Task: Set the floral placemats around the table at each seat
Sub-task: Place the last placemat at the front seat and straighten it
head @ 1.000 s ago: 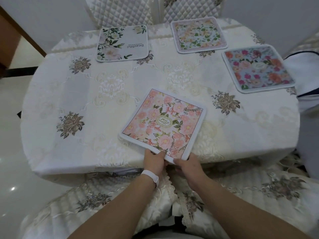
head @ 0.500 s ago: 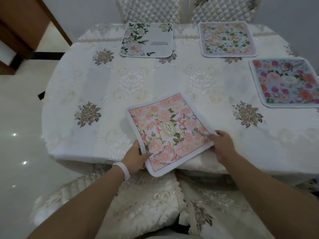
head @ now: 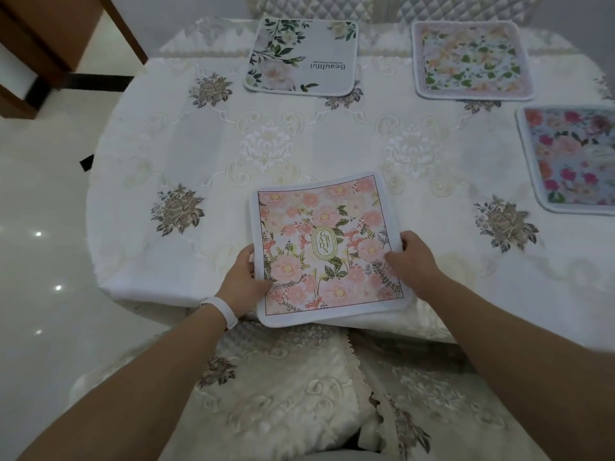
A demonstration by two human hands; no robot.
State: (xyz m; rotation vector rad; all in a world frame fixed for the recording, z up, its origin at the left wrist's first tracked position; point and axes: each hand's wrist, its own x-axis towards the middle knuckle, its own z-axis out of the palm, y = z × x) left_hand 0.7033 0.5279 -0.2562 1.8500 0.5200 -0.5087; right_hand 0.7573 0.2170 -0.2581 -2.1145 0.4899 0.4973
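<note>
A pink floral placemat (head: 327, 244) marked "GARDEN" lies at the near edge of the table (head: 149, 181), its near side hanging slightly over the rim. My left hand (head: 244, 282) grips its left edge and my right hand (head: 411, 261) grips its right edge. A white mat with green leaves (head: 304, 56) lies at the far side. A pale pink-and-green mat (head: 471, 59) lies beside it. A blue mat with red roses (head: 572, 158) sits at the right, partly cut off by the frame.
The table wears a white embroidered cloth. Two quilted chair backs (head: 309, 6) stand behind the far mats. Cushioned seats (head: 283, 394) with embroidered covers sit right below me. Glossy white floor (head: 40, 244) lies at the left, with a wooden door frame (head: 66, 38) at the far left.
The pink mat has turned from tilted to nearly square with the table edge. My hands shifted from its near edge to its left and right sides. The view moved left.
</note>
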